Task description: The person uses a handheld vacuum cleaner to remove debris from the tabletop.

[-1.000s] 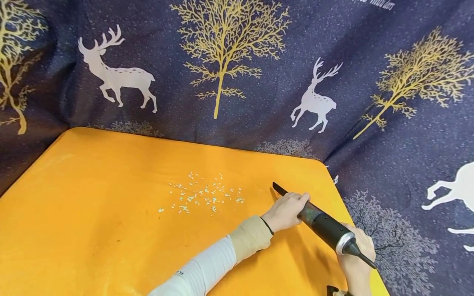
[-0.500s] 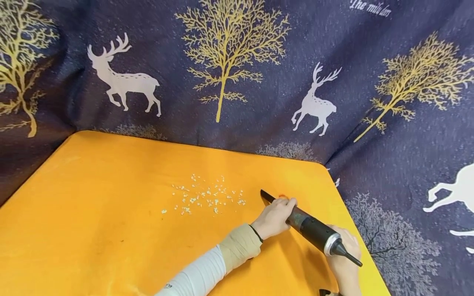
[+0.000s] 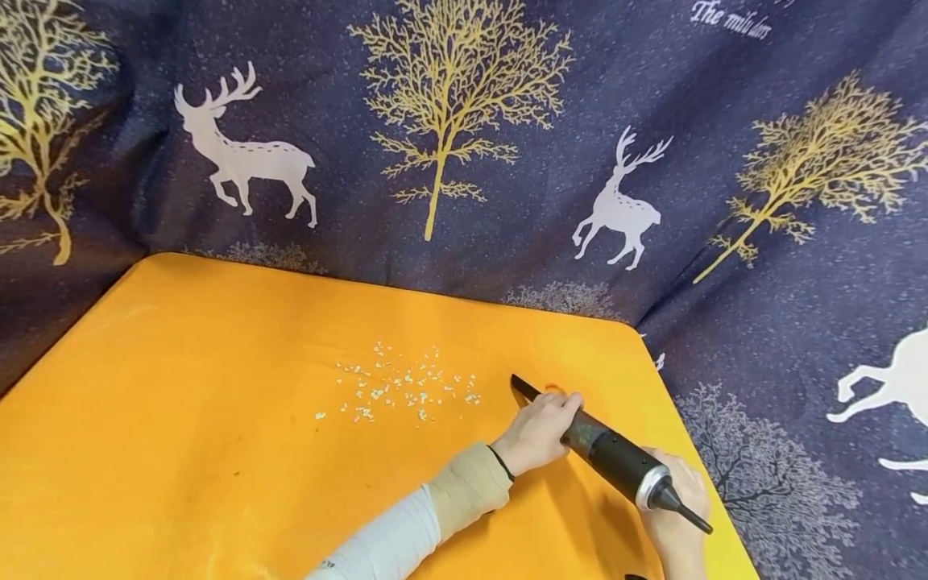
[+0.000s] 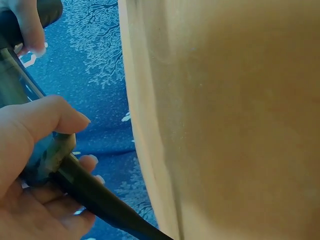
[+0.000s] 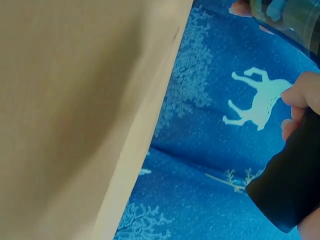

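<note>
A black handheld vacuum cleaner [image 3: 623, 463] with a see-through dust cup is held slantwise over the right part of the table. My left hand [image 3: 536, 427] grips its front end, thumb and fingers around the base of the narrow black nozzle [image 4: 100, 197]. My right hand [image 3: 677, 524] holds the black handle [image 5: 292, 175], with the fingers partly out of frame in the right wrist view. The nozzle tip points to the upper left, just right of many small white scraps [image 3: 377, 395] scattered on the table. A thin pointed tip [image 3: 685, 511] sticks out from the vacuum's rear.
The orange-covered table [image 3: 217, 362] has rounded far corners. Dark blue cloth [image 3: 507, 234] printed with deer and trees hangs close behind its far and side edges. A small red-orange spot [image 3: 554, 388] shows just beyond my left hand.
Both hands have brought the vacuum leftward and slightly nearer, so the nozzle tip is closer to the scraps. Over the last half second it has hardly moved. The scraps lie as before.
</note>
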{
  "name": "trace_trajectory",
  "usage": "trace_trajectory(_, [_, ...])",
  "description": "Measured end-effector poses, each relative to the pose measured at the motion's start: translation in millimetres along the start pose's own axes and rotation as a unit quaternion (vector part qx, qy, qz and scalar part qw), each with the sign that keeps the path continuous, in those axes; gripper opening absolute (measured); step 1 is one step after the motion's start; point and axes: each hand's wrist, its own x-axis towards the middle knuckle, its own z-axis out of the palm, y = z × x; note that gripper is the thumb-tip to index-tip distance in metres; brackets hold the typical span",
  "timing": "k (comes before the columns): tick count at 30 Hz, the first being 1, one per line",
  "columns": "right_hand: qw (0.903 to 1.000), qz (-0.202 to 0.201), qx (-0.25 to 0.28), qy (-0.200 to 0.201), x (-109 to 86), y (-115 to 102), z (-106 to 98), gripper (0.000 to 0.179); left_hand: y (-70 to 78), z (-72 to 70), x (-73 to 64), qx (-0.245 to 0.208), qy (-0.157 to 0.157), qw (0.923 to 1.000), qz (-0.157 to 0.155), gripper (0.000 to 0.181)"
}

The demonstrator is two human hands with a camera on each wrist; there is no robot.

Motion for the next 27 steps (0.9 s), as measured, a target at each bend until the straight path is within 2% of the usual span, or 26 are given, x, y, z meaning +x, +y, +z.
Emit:
trace_trajectory(3, [0.9999, 0.001, 0.015, -0.004, -0.8, -8.4, 0.5, 0.034, -0.3, -7.5, -12.5, 0.017, 0.007, 0.9998, -0.007, 0.050])
trace_trajectory(6, [0.9988, -0.015, 0.046, 0.006, -2.9, -15.3, 1.7, 0.033, 0.7, -14.7, -26.6, 0.043, 0.016, 0.9988, -0.014, 0.051])
trace_trajectory(12, [0.9976, -0.050, 0.046, 0.015, -8.2, -25.6, 5.6, 0.027, 0.8, -19.9, -47.6, 0.053, 0.016, 0.9978, -0.037, 0.050])
trace_trajectory(19, [0.9986, -0.047, 0.021, -0.008, -10.0, -34.7, 0.2, 0.027, 3.0, -25.0, -58.5, 0.060, 0.022, 0.9974, -0.034, 0.052])
trace_trajectory(24, [0.9963, -0.065, 0.052, 0.022, -10.9, -35.4, 4.0, 0.018, 1.4, -27.1, -62.9, 0.044, 0.019, 0.9977, -0.047, 0.052])
trace_trajectory(27, [0.9949, -0.071, 0.061, 0.037, -10.5, -36.0, 6.8, 0.019, -0.6, -27.1, -64.5, 0.040, 0.022, 0.9979, -0.046, 0.053])
